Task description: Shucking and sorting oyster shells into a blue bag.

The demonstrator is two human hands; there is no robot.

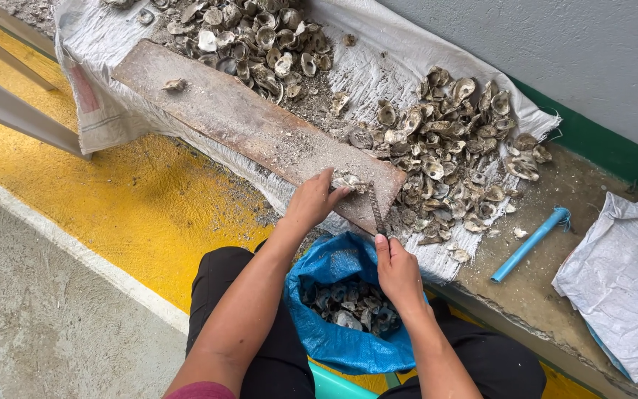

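Observation:
My left hand [311,201] presses an oyster shell [348,180] against the near end of a long wooden plank [238,118]. My right hand [398,272] grips a narrow metal knife [376,208], its blade pointing up toward the shell. Between my knees sits a blue bag [334,336] holding several dark oysters. Two heaps of empty shells lie on a white woven sack [367,70]: one at the far end [260,41], one to the right of the plank [452,151].
A blue plastic pipe [529,244] lies on the concrete ledge to the right, beside a crumpled white sack [622,281]. A lone shell [174,85] rests on the plank's far part. Yellow painted floor [134,207] and grey chair legs [16,111] are at left.

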